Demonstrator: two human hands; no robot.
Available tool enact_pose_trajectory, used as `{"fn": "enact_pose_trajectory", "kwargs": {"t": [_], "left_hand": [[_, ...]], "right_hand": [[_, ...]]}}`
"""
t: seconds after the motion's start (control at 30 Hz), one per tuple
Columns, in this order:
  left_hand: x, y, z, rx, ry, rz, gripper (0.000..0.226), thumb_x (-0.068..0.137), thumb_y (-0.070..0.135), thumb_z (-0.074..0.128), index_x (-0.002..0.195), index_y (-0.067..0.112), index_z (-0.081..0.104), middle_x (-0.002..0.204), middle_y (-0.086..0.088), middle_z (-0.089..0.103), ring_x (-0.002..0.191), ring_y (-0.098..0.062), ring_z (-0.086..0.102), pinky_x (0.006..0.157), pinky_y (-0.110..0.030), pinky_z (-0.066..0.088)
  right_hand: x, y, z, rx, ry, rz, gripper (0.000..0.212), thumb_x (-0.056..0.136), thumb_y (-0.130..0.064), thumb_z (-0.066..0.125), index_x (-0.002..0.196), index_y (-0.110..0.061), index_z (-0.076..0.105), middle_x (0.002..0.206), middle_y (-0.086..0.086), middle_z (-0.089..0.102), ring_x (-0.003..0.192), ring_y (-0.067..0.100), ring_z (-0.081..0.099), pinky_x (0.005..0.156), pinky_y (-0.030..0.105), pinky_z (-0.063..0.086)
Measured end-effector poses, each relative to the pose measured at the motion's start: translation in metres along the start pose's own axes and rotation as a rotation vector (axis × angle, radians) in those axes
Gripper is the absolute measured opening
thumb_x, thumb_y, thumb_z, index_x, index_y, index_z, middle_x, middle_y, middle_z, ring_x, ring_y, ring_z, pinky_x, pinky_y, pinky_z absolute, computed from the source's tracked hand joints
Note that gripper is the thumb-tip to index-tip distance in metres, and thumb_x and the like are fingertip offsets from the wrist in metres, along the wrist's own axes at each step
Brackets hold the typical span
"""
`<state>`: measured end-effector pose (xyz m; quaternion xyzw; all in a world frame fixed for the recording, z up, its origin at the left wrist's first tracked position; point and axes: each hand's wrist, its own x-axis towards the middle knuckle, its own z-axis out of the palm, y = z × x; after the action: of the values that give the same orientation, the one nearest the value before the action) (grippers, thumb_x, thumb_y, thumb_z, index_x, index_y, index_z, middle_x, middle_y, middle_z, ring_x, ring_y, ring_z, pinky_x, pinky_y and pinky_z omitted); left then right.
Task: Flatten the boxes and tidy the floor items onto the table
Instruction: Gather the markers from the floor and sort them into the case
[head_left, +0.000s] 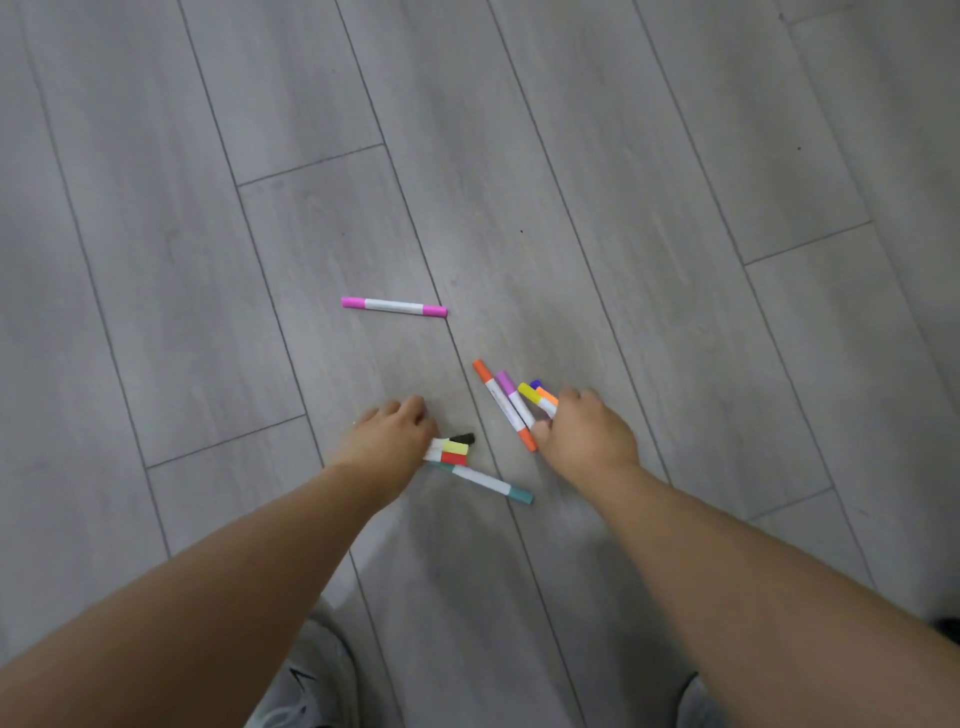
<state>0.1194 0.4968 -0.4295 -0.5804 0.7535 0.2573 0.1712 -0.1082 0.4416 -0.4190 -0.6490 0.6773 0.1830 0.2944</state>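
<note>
Markers (504, 408) look light, stiff and roll-prone, best pinched mid-barrel; my left hand (387, 441) grips a bundle, my right hand (584, 436) curls round several more.

left hand (389, 447) gripped three markers (453, 452) just beyond teal marker (488, 483) | right hand (582, 436) gripped marker bunch (540, 397) beyond-right of it | pink marker (393, 306) lay well beyond it

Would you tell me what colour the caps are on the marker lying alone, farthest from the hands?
The lone marker has pink caps; head view.
</note>
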Motion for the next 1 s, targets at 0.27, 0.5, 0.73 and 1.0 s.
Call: {"fn": "enact_pose_trajectory", "kwargs": {"t": [0.27,0.5,0.73,1.0], "left_hand": [[-0.009,0.006,0.002,-0.13,-0.026,-0.159,0.038,0.104,0.031,0.047,0.137,0.018,0.036,0.123,-0.005,0.058,0.107,-0.023,0.052,0.093,-0.034,0.046],[-0.009,0.031,0.002,-0.181,-0.039,-0.03,0.037,0.098,0.014,0.055,0.132,0.02,0.042,0.122,-0.004,0.052,0.096,-0.026,0.06,0.079,-0.036,0.052],[-0.014,0.052,0.016,-0.03,-0.019,0.139,0.024,0.091,0.022,0.067,0.114,0.021,0.059,0.114,-0.004,0.05,0.074,-0.029,0.062,0.062,-0.034,0.045],[-0.017,0.05,0.018,0.024,-0.132,0.085,0.034,0.096,0.022,0.054,0.129,0.014,0.05,0.125,-0.009,0.054,0.112,-0.032,0.056,0.092,-0.041,0.046]], "right_hand": [[0.003,-0.004,-0.018,-0.064,-0.022,-0.105,0.032,0.092,-0.006,0.049,0.122,-0.008,0.039,0.113,0.017,0.058,0.094,0.035,0.06,0.066,0.035,0.037],[0.013,-0.023,-0.01,-0.051,-0.04,-0.114,0.022,0.098,-0.025,0.05,0.111,-0.009,0.057,0.11,0.015,0.063,0.097,0.035,0.064,0.067,0.032,0.04],[0.014,-0.022,0.006,-0.154,0.002,-0.122,0.032,0.089,-0.023,0.063,0.115,-0.008,0.055,0.116,0.012,0.059,0.1,0.034,0.063,0.068,0.033,0.039],[0.01,0.001,-0.003,-0.173,-0.043,-0.216,0.044,0.091,-0.046,0.057,0.114,-0.009,0.053,0.112,0.011,0.059,0.097,0.031,0.058,0.069,0.032,0.036]]}}
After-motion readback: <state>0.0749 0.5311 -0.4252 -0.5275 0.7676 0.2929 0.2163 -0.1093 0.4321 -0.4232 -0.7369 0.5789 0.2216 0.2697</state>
